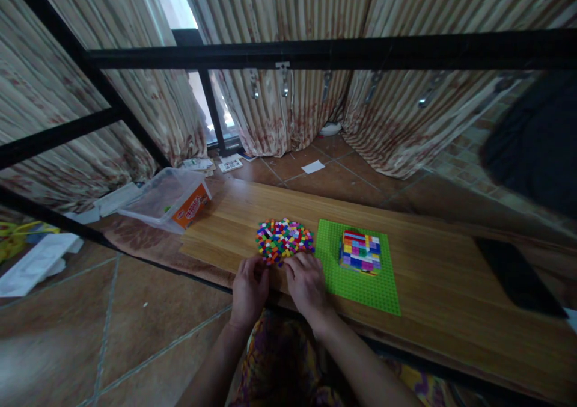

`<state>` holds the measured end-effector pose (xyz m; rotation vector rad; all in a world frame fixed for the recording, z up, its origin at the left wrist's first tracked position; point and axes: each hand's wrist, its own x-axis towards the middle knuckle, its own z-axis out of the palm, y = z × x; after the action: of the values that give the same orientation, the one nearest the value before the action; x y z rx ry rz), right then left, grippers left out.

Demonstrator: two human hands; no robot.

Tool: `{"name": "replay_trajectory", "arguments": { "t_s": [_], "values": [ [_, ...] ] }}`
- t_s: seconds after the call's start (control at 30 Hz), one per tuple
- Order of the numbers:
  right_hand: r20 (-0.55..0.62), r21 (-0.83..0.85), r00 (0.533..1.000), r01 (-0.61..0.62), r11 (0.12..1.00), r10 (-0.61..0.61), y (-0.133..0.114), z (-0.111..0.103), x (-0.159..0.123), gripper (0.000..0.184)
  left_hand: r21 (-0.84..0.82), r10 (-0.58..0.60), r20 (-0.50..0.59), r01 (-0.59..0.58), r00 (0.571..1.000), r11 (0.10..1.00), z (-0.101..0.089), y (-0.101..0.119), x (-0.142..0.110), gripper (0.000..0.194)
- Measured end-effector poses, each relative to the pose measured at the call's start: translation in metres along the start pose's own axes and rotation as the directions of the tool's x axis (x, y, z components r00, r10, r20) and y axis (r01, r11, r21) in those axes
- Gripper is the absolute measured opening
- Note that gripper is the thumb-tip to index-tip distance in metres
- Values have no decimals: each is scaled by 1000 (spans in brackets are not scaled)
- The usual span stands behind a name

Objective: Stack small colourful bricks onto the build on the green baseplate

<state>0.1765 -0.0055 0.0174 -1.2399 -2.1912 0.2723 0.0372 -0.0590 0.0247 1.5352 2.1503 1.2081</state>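
The left hand (249,287) and right hand (307,279) are reaching, apart from each other, to the near edge of the bricks (285,237), both curling inward and partly hiding them; whether either is pinching one cannot be told. Just right of the right hand, a plate (329,260) is carrying a block (360,252) on the bench (234,202), and a slab (518,276) is lying farther right. A bin (192,207) is sitting ahead and left of the left hand, while a rail (315,56) is crossing beyond both.

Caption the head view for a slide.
Hands at a pile of small colorful bricks, beside a brick block on a green baseplate.
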Motion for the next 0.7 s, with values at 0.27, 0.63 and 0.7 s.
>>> {"name": "replay_trajectory", "arguments": {
  "t_s": [0.27,0.63,0.7],
  "values": [
    [-32,21,999,26,999,-25,7,-2,-4,19,132,62,43,-67,997,989,6,6,5,11],
    [56,20,989,134,991,-134,3,-4,-3,19,26,40,38,-41,999,999,4,7,3,13],
    [29,8,995,93,996,-94,3,-4,-3,20,-69,11,57,-7,998,998,1,8,2,14]
  ]
}}
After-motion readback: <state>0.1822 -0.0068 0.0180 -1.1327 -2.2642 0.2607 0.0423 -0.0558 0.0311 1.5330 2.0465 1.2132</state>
